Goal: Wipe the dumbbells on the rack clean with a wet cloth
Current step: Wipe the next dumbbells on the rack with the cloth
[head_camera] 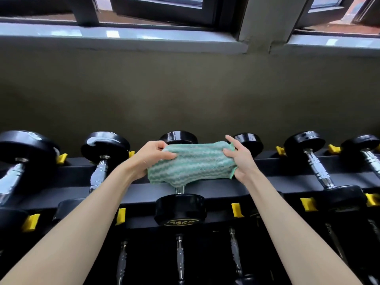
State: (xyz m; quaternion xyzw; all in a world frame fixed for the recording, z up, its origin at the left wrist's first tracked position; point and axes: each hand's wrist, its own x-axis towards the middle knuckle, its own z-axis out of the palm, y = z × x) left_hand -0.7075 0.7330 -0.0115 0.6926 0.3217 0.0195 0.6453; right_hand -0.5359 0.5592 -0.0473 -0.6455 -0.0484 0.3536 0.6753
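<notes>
While the rack (78, 175) shows more dumbbells on its lower tier nearest us, the centre dumbbell (180, 208) sits in a top-tier cradle. It looks heavy and rigid and won't shift. The cloth (191, 163) is draped over its handle: soft, limp, light. Left hand (151, 159) pinches its left edge, right hand (239, 161) its right. Best hold is both ends, as now. Windowsill (123, 38) behind.

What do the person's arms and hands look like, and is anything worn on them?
The left arm and right arm are bare, with no sleeves in view. The left hand and right hand wear no gloves; no ring, watch or bracelet shows.
</notes>
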